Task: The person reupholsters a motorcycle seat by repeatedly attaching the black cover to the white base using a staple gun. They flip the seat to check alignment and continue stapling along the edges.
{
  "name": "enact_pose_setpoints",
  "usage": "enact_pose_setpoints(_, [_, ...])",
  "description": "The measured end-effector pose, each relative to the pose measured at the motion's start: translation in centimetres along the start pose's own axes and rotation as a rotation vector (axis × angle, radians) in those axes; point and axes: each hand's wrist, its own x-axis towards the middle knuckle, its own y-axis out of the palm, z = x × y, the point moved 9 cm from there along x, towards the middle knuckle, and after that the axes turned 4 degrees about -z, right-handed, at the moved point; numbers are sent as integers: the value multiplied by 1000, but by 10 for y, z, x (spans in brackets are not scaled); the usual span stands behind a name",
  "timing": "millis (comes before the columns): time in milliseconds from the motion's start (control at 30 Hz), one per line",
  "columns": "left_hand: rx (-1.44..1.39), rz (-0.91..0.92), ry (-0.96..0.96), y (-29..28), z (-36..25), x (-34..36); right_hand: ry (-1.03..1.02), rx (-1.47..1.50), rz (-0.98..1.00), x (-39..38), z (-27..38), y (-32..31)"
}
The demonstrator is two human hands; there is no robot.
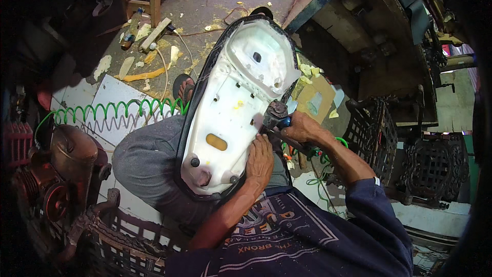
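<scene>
A motorcycle seat (233, 123) lies upside down across my lap, its white plastic base facing up. Black cover material (180, 149) wraps around its rim. My left hand (260, 158) grips the seat's near right edge, fingers on the white base; its thumb is hard to make out. In my right hand (303, 127) is an air staple gun (275, 114), its dark head against the right rim of the seat just beyond my left fingers. The gun's handle is mostly hidden by my hand.
A green coiled air hose (113, 110) stretches from the left toward the seat. An air compressor (74, 154) stands at left. Yellow foam scraps (146, 76) litter the floor. A wooden cabinet (369, 31) and a black metal lattice frame (376, 128) stand at right.
</scene>
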Motion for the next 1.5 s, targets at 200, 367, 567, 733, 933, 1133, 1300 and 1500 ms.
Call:
enact_pose_setpoints(200, [-154, 69, -36, 2, 11, -9, 14, -98, 38, 19, 6, 13])
enact_pose_setpoints(367, [-44, 17, 50, -15, 18, -17, -61, -152, 6, 23, 6, 7])
enact_pose_setpoints(567, [9, -37, -17, -19, 27, -10, -87, -7, -63, 11, -5, -5])
enact_pose_setpoints(733, [-71, -67, -15, -16, 31, -13, -51, -97, 68, 6, 7, 10])
enact_pose_setpoints(933, [-79, 46, -25, -5, 30, -15, -78, -140, -1, 18, 16, 17])
enact_pose_setpoints(1133, [-106, -16, -21, -37, 41, -17, -266, 198, -82, 13, -45, 19])
enact_pose_setpoints(1300, [-55, 18, -136, -79, 57, -68, -2, 862, -745, -11, -152, 113])
enact_pose_setpoints(1500, [-124, -235, -251, -112, 96, -97, 400, 390, -484, 10, -218, 275])
